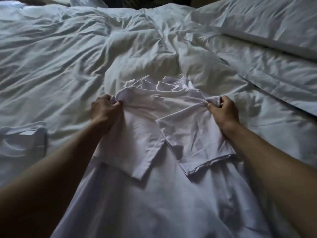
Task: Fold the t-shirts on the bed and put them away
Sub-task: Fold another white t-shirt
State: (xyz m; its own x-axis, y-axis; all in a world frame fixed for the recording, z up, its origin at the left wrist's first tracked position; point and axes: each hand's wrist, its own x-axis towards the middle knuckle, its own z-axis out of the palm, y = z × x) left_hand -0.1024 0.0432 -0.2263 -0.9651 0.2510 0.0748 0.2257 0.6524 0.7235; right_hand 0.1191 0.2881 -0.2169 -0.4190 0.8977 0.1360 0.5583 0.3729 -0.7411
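— Cotton, thin and limp: how was the white short-sleeved t-shirt point(145, 121) held?
— Flat on the rumpled white bed point(68, 66), left hand point(104, 110) and right hand point(223, 110) each pinching a shoulder. Light, floppy; shoulders looked the best hold.

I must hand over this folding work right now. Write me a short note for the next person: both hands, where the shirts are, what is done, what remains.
Left hand: grips the left shoulder of the white t-shirt.
Right hand: pinches the right shoulder.
The t-shirt lies flat on the bed, both sleeves already folded inward.
A folded t-shirt lies at the left edge.
Left: fold this shirt's body, then put the shirts away.
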